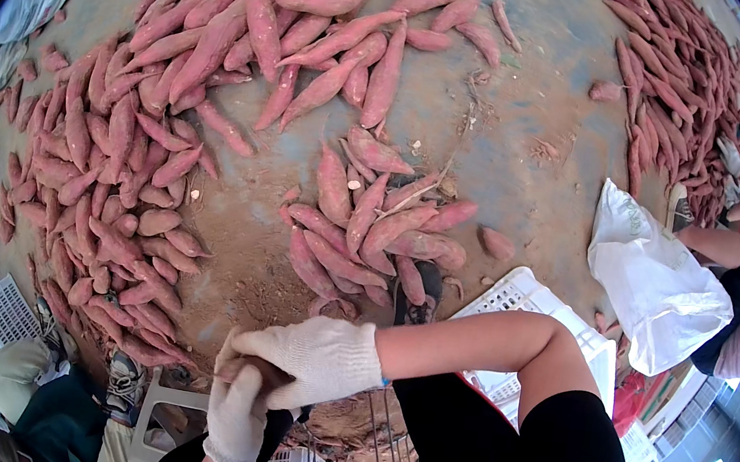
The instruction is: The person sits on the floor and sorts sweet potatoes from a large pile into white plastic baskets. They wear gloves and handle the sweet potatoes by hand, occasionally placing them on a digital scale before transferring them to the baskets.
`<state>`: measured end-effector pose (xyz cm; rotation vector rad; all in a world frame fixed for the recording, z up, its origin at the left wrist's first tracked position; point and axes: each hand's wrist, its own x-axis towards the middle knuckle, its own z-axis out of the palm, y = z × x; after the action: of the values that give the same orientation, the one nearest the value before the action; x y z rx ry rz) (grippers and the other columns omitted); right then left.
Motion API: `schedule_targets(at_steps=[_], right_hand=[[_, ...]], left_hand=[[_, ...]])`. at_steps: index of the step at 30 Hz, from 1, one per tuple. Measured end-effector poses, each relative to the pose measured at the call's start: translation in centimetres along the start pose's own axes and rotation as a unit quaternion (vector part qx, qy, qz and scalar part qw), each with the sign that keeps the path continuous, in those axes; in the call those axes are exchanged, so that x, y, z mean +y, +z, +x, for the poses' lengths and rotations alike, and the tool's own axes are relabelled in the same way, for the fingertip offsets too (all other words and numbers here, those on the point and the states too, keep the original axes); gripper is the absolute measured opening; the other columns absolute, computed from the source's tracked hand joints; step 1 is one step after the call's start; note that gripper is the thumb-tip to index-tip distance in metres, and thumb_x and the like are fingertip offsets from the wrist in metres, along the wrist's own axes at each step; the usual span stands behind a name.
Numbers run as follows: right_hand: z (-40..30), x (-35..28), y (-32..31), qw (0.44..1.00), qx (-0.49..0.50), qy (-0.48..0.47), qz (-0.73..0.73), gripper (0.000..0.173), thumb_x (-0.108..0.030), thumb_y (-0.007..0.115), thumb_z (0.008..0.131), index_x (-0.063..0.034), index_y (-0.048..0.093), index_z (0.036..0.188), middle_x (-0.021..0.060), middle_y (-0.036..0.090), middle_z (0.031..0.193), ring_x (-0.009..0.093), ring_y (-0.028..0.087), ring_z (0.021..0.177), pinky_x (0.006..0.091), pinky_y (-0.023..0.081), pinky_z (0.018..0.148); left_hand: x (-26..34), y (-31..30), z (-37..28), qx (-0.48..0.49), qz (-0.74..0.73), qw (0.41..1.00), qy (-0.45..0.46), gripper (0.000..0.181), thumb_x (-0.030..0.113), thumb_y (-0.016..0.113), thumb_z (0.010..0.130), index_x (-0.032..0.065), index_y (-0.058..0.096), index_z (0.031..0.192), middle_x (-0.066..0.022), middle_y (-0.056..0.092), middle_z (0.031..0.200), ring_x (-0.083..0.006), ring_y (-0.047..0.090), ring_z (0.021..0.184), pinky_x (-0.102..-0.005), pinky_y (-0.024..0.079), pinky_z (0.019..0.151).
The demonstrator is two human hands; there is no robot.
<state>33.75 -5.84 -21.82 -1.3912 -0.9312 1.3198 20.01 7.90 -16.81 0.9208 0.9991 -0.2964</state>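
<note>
My right hand [316, 362], in a white knitted glove, reaches across from the right and meets my left hand [238, 411], gloved the same way. Between them shows a brownish thing [268, 371], mostly hidden by curled fingers; I cannot tell for sure that it is a sweet potato. Just beyond the hands, a small heap of red-skinned sweet potatoes [364, 223] lies on the soil-covered floor [247, 249]. A dark shoe [428, 296] stands against this heap, with one sweet potato [410, 280] lying across it.
Larger sweet potato piles spread at left [119, 146], top [287, 14] and far right [679, 97]. A white plastic crate [517, 294] stands by my right arm. At right, a person with a gloved hand [730, 157] sits behind a white sack [654, 278]. Another person's shoe [126, 377] is lower left, beside a plastic stool [150, 406].
</note>
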Motion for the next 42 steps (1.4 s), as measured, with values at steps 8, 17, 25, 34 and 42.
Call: schedule_targets(at_steps=[8,17,25,34,42], right_hand=[[7.7,11.2,-20.6,0.734,0.454,0.037,-0.504,0.040,-0.021,0.061,0.078,-0.0090,0.062,0.116,0.0148,0.064,0.110,0.034,0.061,0.104,0.0476,0.046,0.094],[6.8,12.8,-20.9,0.686,0.359,0.073,-0.629,0.038,-0.025,0.064,0.079,-0.0127,0.067,0.115,0.0147,0.054,0.135,0.035,0.044,0.131,0.0541,0.027,0.112],[6.2,12.5,-19.3,0.679,0.241,0.101,-0.686,0.021,-0.020,0.063,0.077,-0.0104,0.069,0.095,0.0099,0.059,0.116,0.031,0.050,0.119,0.0432,0.041,0.101],[0.6,10.7,-15.4,0.785,0.225,0.131,-0.562,0.036,-0.042,0.060,0.087,-0.0068,0.066,0.085,0.0124,0.066,0.087,0.033,0.063,0.089,0.0458,0.052,0.078],[-1.3,2.0,0.3,0.964,0.147,0.117,0.188,0.042,-0.043,0.060,0.094,-0.0023,0.063,0.099,0.0133,0.066,0.087,0.022,0.065,0.080,0.0367,0.051,0.078]], left_hand=[[1.0,-0.2,-0.2,0.047,-0.006,0.997,-0.053,0.047,0.008,0.060,0.090,-0.0044,0.043,0.131,-0.0130,0.060,0.077,-0.0232,0.060,0.067,-0.0405,0.054,0.067],[1.7,0.3,-1.1,0.009,-0.018,0.994,-0.104,0.028,0.003,0.060,0.089,-0.0043,0.050,0.114,-0.0111,0.061,0.073,-0.0203,0.059,0.066,-0.0331,0.051,0.066],[1.9,-0.5,-1.2,0.010,0.018,0.993,-0.118,0.029,0.007,0.061,0.090,-0.0053,0.050,0.114,-0.0112,0.063,0.077,-0.0191,0.061,0.070,-0.0284,0.050,0.066],[1.4,-1.5,-1.8,-0.011,-0.018,0.995,-0.100,0.039,0.007,0.065,0.088,-0.0012,0.053,0.124,-0.0158,0.067,0.105,-0.0208,0.064,0.090,-0.0314,0.052,0.079],[1.9,-0.4,-0.7,-0.046,0.051,0.995,-0.079,0.077,0.002,0.060,0.082,-0.0011,0.027,0.152,-0.0154,0.061,0.123,-0.0229,0.063,0.101,-0.0359,0.051,0.090]])
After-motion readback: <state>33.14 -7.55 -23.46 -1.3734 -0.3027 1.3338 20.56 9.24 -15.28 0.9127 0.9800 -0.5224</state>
